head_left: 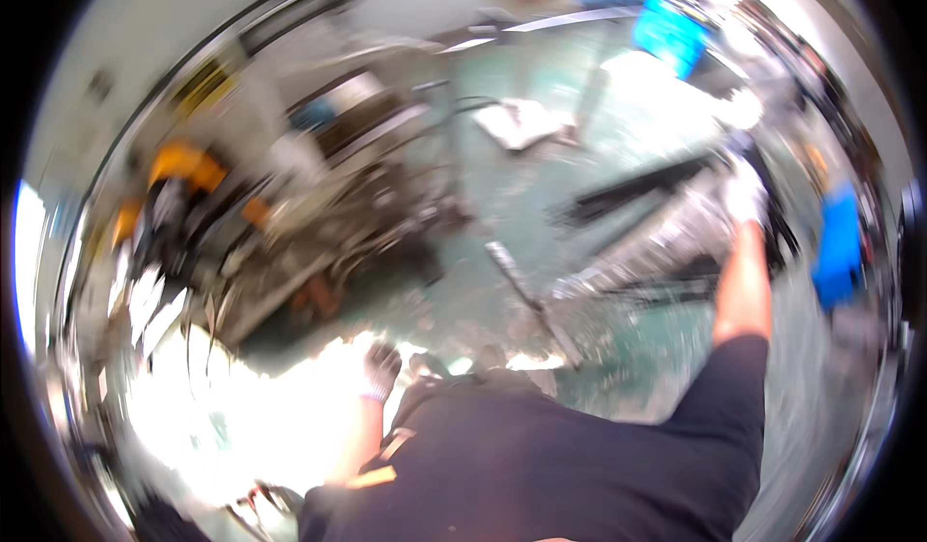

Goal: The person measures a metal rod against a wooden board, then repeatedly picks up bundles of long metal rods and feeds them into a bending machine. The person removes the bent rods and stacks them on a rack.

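My right arm is stretched out to the right. At its end my right hand (744, 192), in a white glove, meets the upper end of a long bundle in clear plastic wrap (666, 228). Long black pieces (642, 186) lie alongside this bundle. Motion smears the fingers, so I cannot tell whether they grip it. Low beside my body hangs my left hand (379, 370), also gloved, against bright glare. Its fingers are blurred, and no held thing can be made out.
A cluttered workbench or machine (319, 213) stands to the left, with orange equipment (186, 162) beyond it. A narrow bar (531, 300) and a whitish sheet-like thing (521, 124) are on the green floor (492, 189). Blue containers (671, 35) stand farther off; another blue thing (837, 247) is at right.
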Demonstrator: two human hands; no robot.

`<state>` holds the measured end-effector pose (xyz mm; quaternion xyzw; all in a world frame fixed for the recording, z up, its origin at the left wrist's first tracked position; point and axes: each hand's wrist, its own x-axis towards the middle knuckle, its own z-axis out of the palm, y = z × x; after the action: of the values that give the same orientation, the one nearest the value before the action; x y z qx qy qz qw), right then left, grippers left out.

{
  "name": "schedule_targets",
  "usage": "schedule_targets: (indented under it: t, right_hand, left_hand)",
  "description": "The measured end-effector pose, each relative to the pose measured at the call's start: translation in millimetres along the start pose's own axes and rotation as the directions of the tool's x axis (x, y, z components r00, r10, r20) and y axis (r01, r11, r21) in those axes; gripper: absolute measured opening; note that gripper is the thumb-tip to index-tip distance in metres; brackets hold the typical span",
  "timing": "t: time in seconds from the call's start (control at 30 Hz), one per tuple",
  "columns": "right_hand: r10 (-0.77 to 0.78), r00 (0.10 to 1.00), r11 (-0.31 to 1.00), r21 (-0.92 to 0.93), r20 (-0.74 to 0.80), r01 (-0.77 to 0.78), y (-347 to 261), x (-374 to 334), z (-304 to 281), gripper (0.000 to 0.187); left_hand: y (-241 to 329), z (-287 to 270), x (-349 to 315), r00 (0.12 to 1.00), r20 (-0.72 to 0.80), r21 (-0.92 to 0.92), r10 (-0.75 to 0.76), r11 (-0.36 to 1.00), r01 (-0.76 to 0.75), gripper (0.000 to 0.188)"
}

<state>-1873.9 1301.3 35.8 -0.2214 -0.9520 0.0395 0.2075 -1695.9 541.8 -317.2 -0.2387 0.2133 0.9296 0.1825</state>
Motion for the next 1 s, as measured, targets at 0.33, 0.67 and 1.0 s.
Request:
schedule_targets:
  t: [0.33,0.67,1.0]
  right_hand:
    - [0.037,0.936,0.999,0.041,-0.349,-0.024,-41.2,-39.5,0.7,0.064]
    - [-0.799,0.6,0.139,0.979,0.023,0.146,-605.0,-444.1,68.4,0.037]
    - [-0.95,-0.145,-0.301,0.936,-0.277,0.182,-909.2,-752.5,-136.8,0.042]
  left_hand:
    - [31.8,-15.8,-153.6,0.669,-0.638,0.152,0.381,0.914,-0.375,0.032]
    - [80.4,-178.5,-362.1,0.436,-0.781,0.093,0.447,0.774,-0.626,0.031]
    - [91.5,-319.8,-498.2,0.192,-0.92,0.008,0.342,0.505,-0.863,0.02]
